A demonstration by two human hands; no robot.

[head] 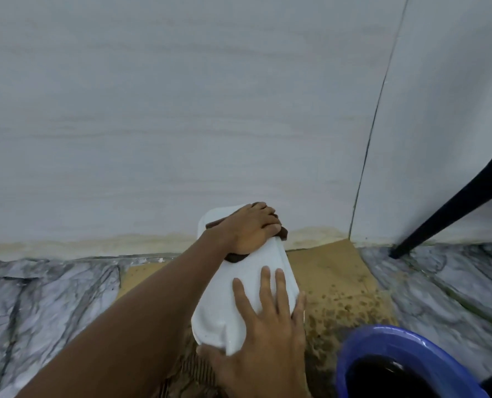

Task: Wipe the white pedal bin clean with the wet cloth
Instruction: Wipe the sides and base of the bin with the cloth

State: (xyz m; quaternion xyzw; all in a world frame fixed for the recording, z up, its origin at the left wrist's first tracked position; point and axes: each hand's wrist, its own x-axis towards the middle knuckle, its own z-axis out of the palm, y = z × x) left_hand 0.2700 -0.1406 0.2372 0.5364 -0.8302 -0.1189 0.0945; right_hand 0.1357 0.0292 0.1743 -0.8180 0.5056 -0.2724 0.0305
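Observation:
The white pedal bin (pixel 219 311) lies tilted over a cardboard sheet, its far end close to the wall. My left hand (pixel 250 228) rests on that far end, pressing a dark brown wet cloth (pixel 282 233) against the bin; most of the cloth is hidden under my palm. At the near end my right hand (pixel 265 349) holds the bin, fingers spread flat on its upper side and thumb hooked round the lower left edge. The pedal is not visible.
A blue basin (pixel 354 349) with dark water stands at the lower right, close to the bin. The brown cardboard sheet (pixel 334 271) is spotted with wet marks. A black chair leg (pixel 446 216) slants down at the right. The pale wall (pixel 181 124) rises directly behind; the floor is marble.

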